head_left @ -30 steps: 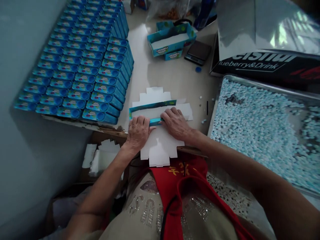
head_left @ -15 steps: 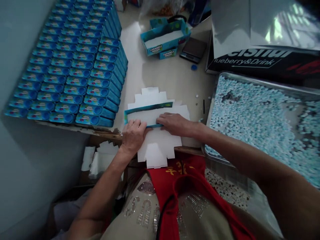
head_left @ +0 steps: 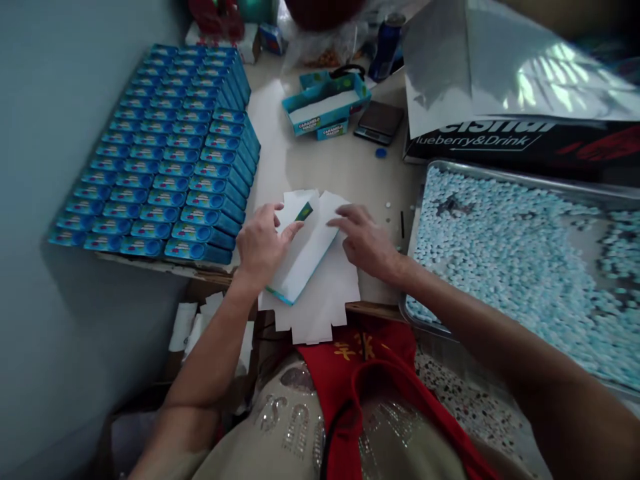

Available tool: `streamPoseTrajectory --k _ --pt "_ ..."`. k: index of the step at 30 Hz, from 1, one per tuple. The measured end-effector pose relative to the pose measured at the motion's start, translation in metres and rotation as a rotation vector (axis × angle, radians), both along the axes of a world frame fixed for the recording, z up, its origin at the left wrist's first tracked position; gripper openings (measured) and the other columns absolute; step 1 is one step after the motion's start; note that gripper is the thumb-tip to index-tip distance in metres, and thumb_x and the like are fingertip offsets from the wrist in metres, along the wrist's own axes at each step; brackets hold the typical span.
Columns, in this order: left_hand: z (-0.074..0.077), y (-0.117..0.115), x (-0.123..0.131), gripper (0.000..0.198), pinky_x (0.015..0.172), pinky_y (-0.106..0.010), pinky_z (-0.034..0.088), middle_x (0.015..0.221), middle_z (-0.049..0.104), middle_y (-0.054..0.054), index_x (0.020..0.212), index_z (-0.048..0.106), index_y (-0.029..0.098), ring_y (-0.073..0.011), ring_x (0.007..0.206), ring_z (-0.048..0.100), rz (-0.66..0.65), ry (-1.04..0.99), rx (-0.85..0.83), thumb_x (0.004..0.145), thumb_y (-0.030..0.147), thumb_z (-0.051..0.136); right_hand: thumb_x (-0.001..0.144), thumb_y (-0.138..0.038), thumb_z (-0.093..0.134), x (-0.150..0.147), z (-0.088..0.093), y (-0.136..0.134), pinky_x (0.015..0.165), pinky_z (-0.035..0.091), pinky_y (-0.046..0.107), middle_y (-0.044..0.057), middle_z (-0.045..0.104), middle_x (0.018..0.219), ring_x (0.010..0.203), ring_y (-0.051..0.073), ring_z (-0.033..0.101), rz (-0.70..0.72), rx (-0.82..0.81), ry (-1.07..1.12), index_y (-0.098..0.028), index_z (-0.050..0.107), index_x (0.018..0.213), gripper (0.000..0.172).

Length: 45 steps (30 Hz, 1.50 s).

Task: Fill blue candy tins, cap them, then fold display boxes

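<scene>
A partly folded cardboard box (head_left: 306,257), white inside with blue-green edges, lies slanted on a stack of flat white box blanks (head_left: 320,310). My left hand (head_left: 261,245) has its thumb and fingers closed on the box's left side, near a raised dark green flap (head_left: 304,212). By the box's upper right edge, my right hand (head_left: 369,241) has its fingers stretched out and a little apart, slightly blurred. Its fingertips are close to the edge; whether they touch it I cannot tell.
Rows of blue packed boxes (head_left: 165,160) stand at left. Behind are open blue boxes (head_left: 325,110), a small scale (head_left: 380,123) and a blue can (head_left: 387,47). A metal tray (head_left: 417,220) of pale blue pieces sits at right, before a black carton (head_left: 570,143).
The box has turned from lying crosswise to a slant, its right end swinging away from me. My right hand has loosened from its near wall and moved right. The view has shifted slightly.
</scene>
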<state>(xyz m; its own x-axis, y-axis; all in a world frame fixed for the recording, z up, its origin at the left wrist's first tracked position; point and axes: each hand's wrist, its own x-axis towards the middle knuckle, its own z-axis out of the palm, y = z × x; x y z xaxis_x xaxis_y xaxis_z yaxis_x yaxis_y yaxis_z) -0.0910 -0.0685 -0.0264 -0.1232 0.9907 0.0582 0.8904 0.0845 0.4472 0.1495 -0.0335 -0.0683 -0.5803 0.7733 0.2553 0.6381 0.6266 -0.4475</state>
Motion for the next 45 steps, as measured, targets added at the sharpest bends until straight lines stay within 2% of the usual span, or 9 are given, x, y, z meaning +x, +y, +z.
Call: streamPoseTrajectory --k 3,7,13,19,24,31,37,41,45 --pt "-0.019 0.055 -0.006 0.053 0.081 -0.033 0.053 0.109 0.076 -0.012 0.132 0.069 0.017 -0.025 0.092 0.07 0.013 -0.175 -0.124 0.088 0.043 0.085 0.101 -0.036 0.058 -0.005 -0.02 0.001 0.087 0.056 0.048 0.017 0.071 0.111 0.104 0.035 0.069 -0.368 -0.207 0.137 -0.018 0.054 0.14 0.043" --pt "-0.032 0.095 0.002 0.048 0.087 -0.033 0.054 0.099 0.078 -0.007 0.127 0.076 0.018 -0.0246 0.091 0.071 -0.155 -0.184 -0.216 0.079 0.015 0.079 0.087 -0.043 0.074 -0.02 -0.037 0.005 0.076 0.056 0.043 0.013 0.074 0.101 0.086 0.032 0.072 -0.476 -0.384 0.254 -0.017 0.041 0.151 0.077" --pt "-0.046 0.038 0.016 0.047 0.08 -0.028 0.058 0.106 0.078 -0.008 0.131 0.07 0.014 -0.0196 0.086 0.072 0.04 -0.466 -0.097 0.083 0.014 0.069 0.082 -0.025 0.056 -0.016 -0.035 -0.008 0.084 0.059 0.039 0.013 0.077 0.115 0.098 0.027 0.073 -0.48 -0.598 0.531 -0.016 0.051 0.147 0.067" --pt "-0.053 -0.02 0.039 0.032 0.095 -0.035 0.06 0.108 0.08 -0.008 0.108 0.079 0.019 -0.0232 0.1 0.075 0.094 -0.391 0.07 0.087 0.007 0.057 0.085 -0.017 0.05 -0.026 -0.026 -0.043 0.099 0.056 0.043 0.014 0.076 0.123 0.109 0.029 0.07 -0.482 -0.355 0.335 -0.02 0.069 0.123 0.042" --pt "-0.049 -0.029 0.035 0.019 0.096 -0.037 0.059 0.109 0.074 -0.009 0.109 0.081 0.019 -0.0249 0.104 0.073 -0.098 -0.412 0.042 0.094 0.02 0.07 0.103 -0.019 0.047 -0.018 -0.02 -0.047 0.094 0.057 0.039 0.014 0.075 0.119 0.108 0.028 0.071 -0.356 -0.348 0.02 -0.019 0.074 0.123 0.034" --pt "-0.058 -0.034 0.03 0.045 0.121 -0.039 0.046 0.133 0.064 -0.011 0.118 0.081 0.021 -0.0257 0.135 0.06 -0.064 -0.698 0.012 0.113 0.048 0.046 0.105 -0.02 0.055 -0.01 -0.016 -0.032 0.097 0.056 0.036 0.011 0.073 0.108 0.106 0.025 0.069 -0.381 -0.417 0.228 -0.02 0.083 0.111 0.029" --pt "-0.064 -0.026 0.032 0.029 0.107 -0.034 0.055 0.116 0.069 -0.007 0.121 0.079 0.023 -0.0211 0.115 0.068 -0.036 -0.834 0.172 0.105 0.044 0.066 0.101 -0.02 0.057 -0.026 -0.006 -0.029 0.089 0.056 0.038 0.01 0.077 0.109 0.1 0.026 0.073 -0.396 -0.37 0.178 -0.021 0.073 0.128 0.031" --pt "-0.07 -0.027 0.026 0.058 0.084 -0.027 0.059 0.094 0.07 0.0 0.141 0.062 0.027 -0.015 0.085 0.069 -0.011 -0.869 0.262 0.092 0.044 0.085 0.091 -0.021 0.067 -0.018 -0.002 -0.035 0.085 0.058 0.04 0.01 0.081 0.112 0.097 0.03 0.076 -0.501 -0.463 0.2 -0.023 0.06 0.139 0.049" --pt "-0.058 -0.029 0.014 0.034 0.087 -0.03 0.06 0.101 0.074 -0.004 0.117 0.077 0.023 -0.0188 0.094 0.072 -0.2 -0.684 0.201 0.094 0.049 0.083 0.091 -0.014 0.062 -0.005 0.009 -0.04 0.091 0.059 0.039 0.011 0.082 0.119 0.104 0.028 0.079 -0.432 -0.541 0.178 -0.022 0.065 0.14 0.05"
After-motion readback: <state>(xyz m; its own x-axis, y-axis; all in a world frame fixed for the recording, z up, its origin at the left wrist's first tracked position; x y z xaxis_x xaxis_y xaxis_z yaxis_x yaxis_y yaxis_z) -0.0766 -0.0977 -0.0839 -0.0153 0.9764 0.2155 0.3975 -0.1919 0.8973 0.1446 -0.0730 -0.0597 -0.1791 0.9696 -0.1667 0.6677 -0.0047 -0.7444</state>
